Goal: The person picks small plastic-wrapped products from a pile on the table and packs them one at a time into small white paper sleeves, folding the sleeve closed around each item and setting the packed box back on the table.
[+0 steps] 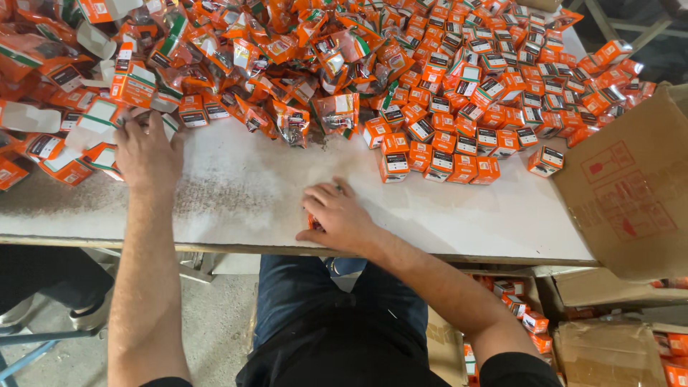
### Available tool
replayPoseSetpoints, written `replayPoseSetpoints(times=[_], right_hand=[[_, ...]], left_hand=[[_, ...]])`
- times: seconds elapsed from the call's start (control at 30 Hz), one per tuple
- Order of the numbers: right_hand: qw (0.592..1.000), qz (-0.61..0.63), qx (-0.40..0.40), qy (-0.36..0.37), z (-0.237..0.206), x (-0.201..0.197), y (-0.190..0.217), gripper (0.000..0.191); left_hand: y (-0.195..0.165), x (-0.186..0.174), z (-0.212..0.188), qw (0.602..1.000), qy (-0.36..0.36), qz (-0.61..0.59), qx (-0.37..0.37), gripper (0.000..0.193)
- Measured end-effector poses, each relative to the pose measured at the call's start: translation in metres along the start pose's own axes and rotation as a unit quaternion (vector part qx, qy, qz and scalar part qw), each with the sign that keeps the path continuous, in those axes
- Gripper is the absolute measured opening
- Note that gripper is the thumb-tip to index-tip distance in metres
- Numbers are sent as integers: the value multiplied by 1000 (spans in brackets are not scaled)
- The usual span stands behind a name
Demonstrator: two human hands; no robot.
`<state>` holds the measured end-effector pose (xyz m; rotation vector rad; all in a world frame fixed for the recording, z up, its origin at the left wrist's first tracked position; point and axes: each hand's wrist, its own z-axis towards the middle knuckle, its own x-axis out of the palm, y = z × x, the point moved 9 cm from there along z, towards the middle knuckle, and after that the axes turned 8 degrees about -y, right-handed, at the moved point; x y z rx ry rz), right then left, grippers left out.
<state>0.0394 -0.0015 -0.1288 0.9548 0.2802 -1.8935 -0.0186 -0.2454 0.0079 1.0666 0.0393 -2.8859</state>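
My left hand (147,154) reaches into the left side of a heap of flat orange-and-white cartons (93,122); its fingertips touch one, and whether it grips it I cannot tell. My right hand (337,215) lies palm down near the front edge of the white table (236,193), closed over a small orange box (312,222) of which only a sliver shows. Shiny orange sachets (337,111) pile up in the middle behind both hands. Many folded small orange boxes (466,143) cover the right half of the table.
A large brown cardboard box (631,186) leans at the table's right edge. Below it on the floor stand more cartons holding orange boxes (523,308). Another person's dark trouser leg and shoe (43,287) show at the lower left.
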Motion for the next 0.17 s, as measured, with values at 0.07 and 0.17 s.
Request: replayPoseSetpoints(times=[0.07,0.17], right_hand=[[999,38,-5,8,-13,0,5,24],[998,36,49,-16,-37,-8,-2,17]], left_hand=[[-4,-1,11,997,-11,77,22,42],[9,23,9,991,118,19,-55,37]])
